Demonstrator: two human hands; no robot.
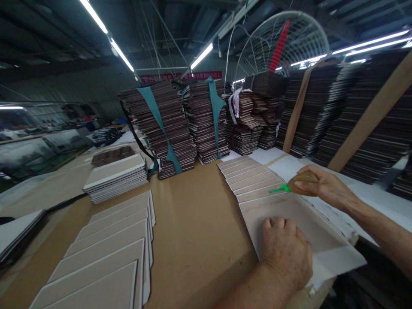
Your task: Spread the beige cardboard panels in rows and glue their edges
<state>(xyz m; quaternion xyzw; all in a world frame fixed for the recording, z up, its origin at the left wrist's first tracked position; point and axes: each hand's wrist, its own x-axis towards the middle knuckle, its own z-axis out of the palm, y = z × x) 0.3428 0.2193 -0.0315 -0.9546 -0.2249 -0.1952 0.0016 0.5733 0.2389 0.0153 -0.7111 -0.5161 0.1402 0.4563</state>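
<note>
The counter [196,223] is a wide brown surface, like kraft paper, and it goes far into the room. On its right part lies a white sheet [291,165]. Near the left edge a row of grey boards [106,257] is spread like a fan, each one overlapping the next. Behind it stands a low stack of boards [117,178]. A second fanned row [247,176] lies in the middle and ends at the board [289,214] in front of the person.

The left hand [286,251] rests on this board, with its fingers [278,223] curled inward and closed. The right hand [325,186] is just above the far edge of the board, its fingers closed around a tool [302,182] with a brown rounded handle and a green tip that points left.

Behind stand tall dark stacks [167,124], some bound with teal straps [216,111]. Above them are a big fan [283,43] in a wire guard, strip lamps [201,56] on a dark roof and a red banner [182,76].

The writing on the banner is too small to read. The left side of the room is blurred. I cannot tell if something is under the curled left fingers. The near corner of the board is hidden by the left hand, and the picture's edge cuts off both forearms.
</note>
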